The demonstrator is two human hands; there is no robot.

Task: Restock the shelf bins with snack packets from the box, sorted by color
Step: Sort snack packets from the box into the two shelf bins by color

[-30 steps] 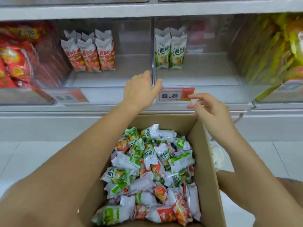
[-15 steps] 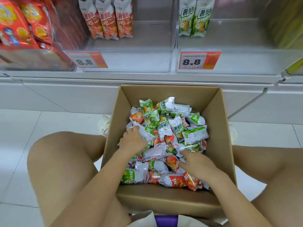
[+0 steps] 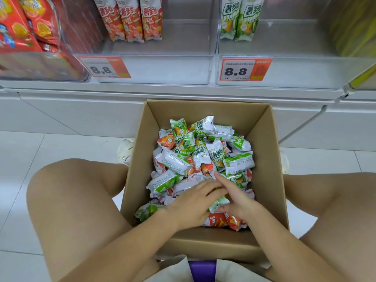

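Note:
A cardboard box [image 3: 205, 110] stands on the floor between my knees, full of mixed green and red snack packets [image 3: 195, 151]. My left hand [image 3: 191, 206] reaches in near the front, its fingers curled round a green packet [image 3: 218, 202]. Right beside it, my right hand [image 3: 237, 198] touches the same packet with its index finger straight. Above, a clear shelf bin [image 3: 154, 70] holds three upright red packets [image 3: 132, 19]. The bin to its right [image 3: 305, 72] holds two green packets [image 3: 242, 19].
Orange 8.8 price tags [image 3: 245, 69] hang on both bin fronts. A bin of large red bags [image 3: 24, 31] is at the far left, and yellow bags [image 3: 354, 27] at the far right. My bare knees [image 3: 67, 186] flank the box on the white tiled floor.
My hands came down from the shelf into the box. Over the last half second they moved together near the box's front, and the left closed on a green packet.

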